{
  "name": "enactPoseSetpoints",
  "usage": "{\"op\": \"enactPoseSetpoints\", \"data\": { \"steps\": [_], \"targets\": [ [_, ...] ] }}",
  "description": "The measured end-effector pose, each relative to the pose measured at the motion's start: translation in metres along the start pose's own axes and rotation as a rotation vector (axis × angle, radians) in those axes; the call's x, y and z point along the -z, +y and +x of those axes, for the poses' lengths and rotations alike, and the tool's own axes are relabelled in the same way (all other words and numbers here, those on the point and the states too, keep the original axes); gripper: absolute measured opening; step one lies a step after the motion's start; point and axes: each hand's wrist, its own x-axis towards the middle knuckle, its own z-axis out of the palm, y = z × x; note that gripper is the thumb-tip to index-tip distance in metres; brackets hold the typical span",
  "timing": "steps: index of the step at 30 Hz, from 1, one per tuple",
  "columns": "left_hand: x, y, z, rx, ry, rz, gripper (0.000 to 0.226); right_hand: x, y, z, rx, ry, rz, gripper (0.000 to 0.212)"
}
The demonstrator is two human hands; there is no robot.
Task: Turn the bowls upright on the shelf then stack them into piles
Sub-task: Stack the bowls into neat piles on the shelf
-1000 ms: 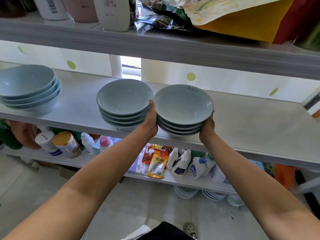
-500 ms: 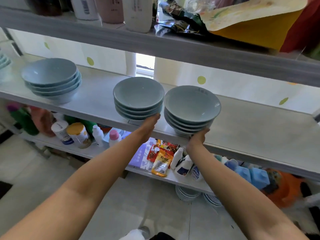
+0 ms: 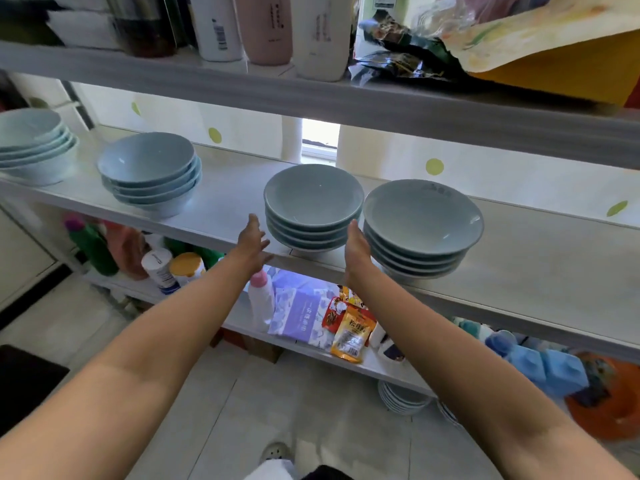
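Bowls (image 3: 313, 209), pale blue and upright, stand piled at the front edge of the shelf (image 3: 540, 271), between the two grips. The left grip (image 3: 252, 240) is spread wide with straight fingers, just left of the pile and holding nothing; whether it touches is unclear. The right grip (image 3: 356, 245) is likewise flat and empty, its palm toward the pile's right side, with a second pile (image 3: 422, 230) just to its right. Farther along, well left of the left grip, stand a third pile (image 3: 150, 171) and a fourth pile (image 3: 34, 147). Bottles (image 3: 266, 29) line the upper shelf (image 3: 346, 98).
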Motion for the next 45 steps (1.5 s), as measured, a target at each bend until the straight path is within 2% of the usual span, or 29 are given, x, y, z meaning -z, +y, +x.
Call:
{"op": "enactPoseSetpoints", "data": {
  "steps": [3,7,10,11,14,17,20,21,23,24,27,29,32,34,36,38,40,43,45],
  "targets": [
    [-0.010,0.016,0.014,0.004,-0.131,0.040,0.067,-0.011,0.000,0.015,-0.006,-0.023,0.052,0.066],
    [-0.016,0.030,0.040,0.085,-0.268,0.054,0.072,-0.031,0.007,0.032,0.028,0.049,0.134,0.084],
    [-0.013,0.041,0.060,0.072,-0.335,0.056,0.070,-0.043,0.014,0.045,0.048,0.128,0.177,0.098],
    [-0.013,0.045,0.067,0.048,-0.345,0.060,0.068,-0.045,0.016,0.048,0.047,0.158,0.188,0.096],
    [-0.013,0.051,0.076,-0.050,-0.398,0.127,0.059,-0.048,0.015,0.048,0.073,0.229,0.204,0.070],
    [-0.013,0.052,0.078,-0.068,-0.441,0.147,0.053,-0.050,0.011,0.043,0.092,0.257,0.191,0.060],
    [-0.011,0.054,0.080,-0.045,-0.465,0.147,0.057,-0.054,0.011,0.037,0.133,0.258,0.188,0.059],
    [-0.010,0.056,0.080,-0.035,-0.463,0.158,0.058,-0.057,0.013,0.036,0.139,0.261,0.176,0.067],
    [-0.004,0.058,0.079,-0.007,-0.431,0.213,0.056,-0.062,0.017,0.034,0.135,0.275,0.148,0.101],
    [0.000,0.058,0.080,-0.008,-0.406,0.245,0.059,-0.065,0.021,0.034,0.132,0.301,0.139,0.110],
    [0.024,0.056,0.080,-0.178,-0.333,0.445,0.062,-0.089,0.038,0.016,0.177,0.404,0.116,0.091],
    [0.056,0.052,0.077,-0.326,-0.263,0.768,0.057,-0.110,0.067,0.002,0.221,0.374,0.098,0.097],
    [0.127,0.047,0.080,-0.468,-0.228,1.217,0.049,-0.154,0.101,-0.003,0.241,0.204,-0.220,0.081],
    [0.188,0.051,0.090,-0.520,-0.203,1.537,0.051,-0.174,0.101,0.012,0.275,0.005,-0.669,0.077],
    [0.249,0.065,0.096,-0.507,-0.141,1.851,0.056,-0.190,0.085,0.030,0.404,-0.107,-1.121,0.078],
    [0.298,0.085,0.098,-0.413,0.013,1.978,0.059,-0.200,0.057,0.044,0.541,-0.132,-1.388,0.087],
    [0.331,0.108,0.103,-0.367,0.171,2.013,0.060,-0.209,0.031,0.056,0.624,-0.099,-1.545,0.096],
    [0.352,0.141,0.120,-0.326,0.287,2.005,0.062,-0.232,0.012,0.072,0.641,-0.064,-1.607,0.109],
    [0.357,0.162,0.139,-0.380,0.311,1.992,0.062,-0.248,0.006,0.082,0.648,-0.060,-1.635,0.116]
  ]
}}
